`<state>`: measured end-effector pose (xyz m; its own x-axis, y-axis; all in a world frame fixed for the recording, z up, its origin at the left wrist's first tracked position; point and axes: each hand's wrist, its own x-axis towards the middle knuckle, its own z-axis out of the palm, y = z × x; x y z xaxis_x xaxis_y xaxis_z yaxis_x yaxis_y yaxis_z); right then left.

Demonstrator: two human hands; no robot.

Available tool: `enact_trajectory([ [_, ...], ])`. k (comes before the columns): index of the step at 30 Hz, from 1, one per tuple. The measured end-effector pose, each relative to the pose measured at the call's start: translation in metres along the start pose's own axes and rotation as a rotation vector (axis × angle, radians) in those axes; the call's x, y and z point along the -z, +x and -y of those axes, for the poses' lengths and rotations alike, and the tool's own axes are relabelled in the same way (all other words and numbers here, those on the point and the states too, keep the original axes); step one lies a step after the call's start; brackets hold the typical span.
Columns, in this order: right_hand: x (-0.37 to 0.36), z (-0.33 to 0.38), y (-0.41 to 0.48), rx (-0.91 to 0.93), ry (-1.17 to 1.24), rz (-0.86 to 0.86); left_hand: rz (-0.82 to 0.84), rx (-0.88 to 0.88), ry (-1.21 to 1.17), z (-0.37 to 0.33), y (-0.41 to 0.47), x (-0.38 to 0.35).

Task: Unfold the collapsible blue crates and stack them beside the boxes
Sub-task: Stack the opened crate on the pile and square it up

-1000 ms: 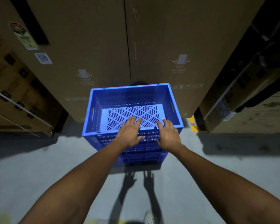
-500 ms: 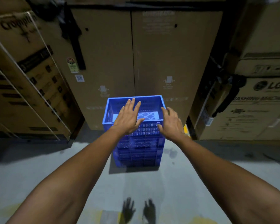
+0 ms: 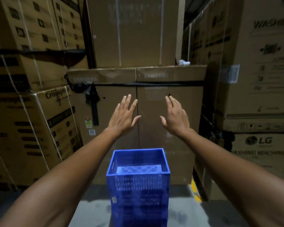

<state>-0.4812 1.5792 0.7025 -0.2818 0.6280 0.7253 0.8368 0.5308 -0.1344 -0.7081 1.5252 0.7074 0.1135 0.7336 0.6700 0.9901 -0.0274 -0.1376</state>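
On the grey floor [image 3: 92,210] at the near edge of the view, a stack of blue crates [image 3: 138,185] is set. The top crate is fully opened out, with its walls upright and its lattice base visible inside. How many crates lie beneath it cannot be counted in the blur. Above and beyond the stack, the left hand [image 3: 123,115] and the right hand [image 3: 175,118] are held up in the air. Their fingers are straight and spread, nothing is gripped, and both are clear of the crates. Farther back, tall cardboard boxes [image 3: 116,89] are piled, and the crates stand just in front of them. The top crate is judged unfolded and placed; whether more folded crates are left to be done is not shown.
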Motion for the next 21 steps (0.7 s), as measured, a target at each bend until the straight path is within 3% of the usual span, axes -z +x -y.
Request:
enact_trajectory([
  [11, 0.130, -0.036, 0.119, 0.211, -0.040, -0.342, -0.352, -0.052, 0.095, -0.028, 0.128, 0.103],
  [21, 0.155, -0.062, 0.131, 0.253, -0.022, -0.445, -0.467, -0.058, 0.098, -0.052, 0.168, 0.125],
])
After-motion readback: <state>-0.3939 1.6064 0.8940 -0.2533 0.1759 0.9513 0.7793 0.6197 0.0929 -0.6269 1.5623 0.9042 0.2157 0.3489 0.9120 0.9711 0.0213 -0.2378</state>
